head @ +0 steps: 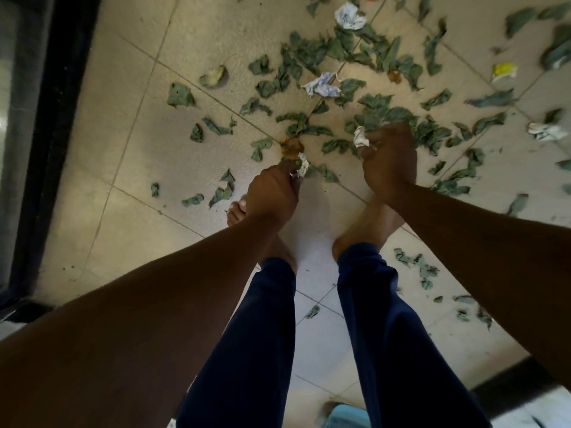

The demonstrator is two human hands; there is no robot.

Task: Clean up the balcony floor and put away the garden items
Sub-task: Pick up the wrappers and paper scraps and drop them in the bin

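Observation:
I look straight down at a tiled balcony floor [139,186] strewn with green leaves [312,54] and crumpled paper. My left hand [272,193] is closed around a small crumpled paper scrap [303,168] and some leaf bits, just below a brown dry leaf [291,147]. My right hand [390,162] is closed on another white paper scrap [360,137], low over the leaf pile. More crumpled papers lie farther out: one at the top [349,16], one in the middle [323,86], one at the right [545,131].
My bare feet and dark blue trouser legs [256,350] stand below the hands. A dark door frame [52,134] runs down the left side. A yellow wrapper [503,71] lies at the upper right. A light blue object [349,417] shows at the bottom edge.

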